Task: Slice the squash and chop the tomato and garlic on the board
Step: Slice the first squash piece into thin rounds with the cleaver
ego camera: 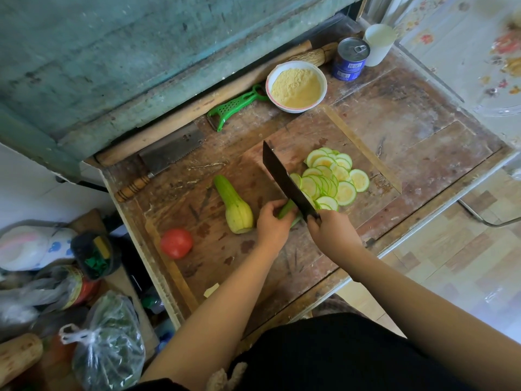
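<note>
Squash-slicing is going on: the right hand [329, 230] is gripping the black cleaver [284, 179], the left hand's [272, 224] fingers are curling round the squash stub [287, 210] beside the slices [332, 179]. Next comes the whole squash [234, 207]; the tomato [176, 243] is waiting on the board [214, 263].

light: soft daylight, brightest right | shadows: faint | edges: wide-angle bending, slight blur

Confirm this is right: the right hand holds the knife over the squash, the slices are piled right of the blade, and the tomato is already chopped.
Not quite. The head view shows the tomato still whole on the board, left of the uncut squash. The rest stands.
</note>
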Demonstrator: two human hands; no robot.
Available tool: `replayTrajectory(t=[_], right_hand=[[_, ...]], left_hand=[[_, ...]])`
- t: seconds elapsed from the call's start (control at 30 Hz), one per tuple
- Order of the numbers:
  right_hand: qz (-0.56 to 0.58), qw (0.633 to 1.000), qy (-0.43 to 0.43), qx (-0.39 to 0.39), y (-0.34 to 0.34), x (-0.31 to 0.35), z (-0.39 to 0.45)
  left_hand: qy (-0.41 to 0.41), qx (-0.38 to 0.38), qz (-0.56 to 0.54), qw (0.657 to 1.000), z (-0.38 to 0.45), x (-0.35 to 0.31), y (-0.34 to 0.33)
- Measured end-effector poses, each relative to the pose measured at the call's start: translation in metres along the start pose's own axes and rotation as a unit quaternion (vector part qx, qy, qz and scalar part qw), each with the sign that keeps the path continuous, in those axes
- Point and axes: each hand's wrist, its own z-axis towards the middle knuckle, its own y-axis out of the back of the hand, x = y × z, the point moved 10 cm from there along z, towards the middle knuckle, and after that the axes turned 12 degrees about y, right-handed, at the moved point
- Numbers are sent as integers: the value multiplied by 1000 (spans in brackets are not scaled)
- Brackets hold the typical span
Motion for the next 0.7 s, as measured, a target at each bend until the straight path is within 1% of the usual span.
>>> replayTrajectory(t=[0.2,0.7], right_hand=[[-9,1000,20,-17,17,6,-14],[-27,999,37,-22,21,10,-26]], left_hand=[[3,-19,-6,1000,-1,-2,4],[15,-11,-58,998,0,-1,3]])
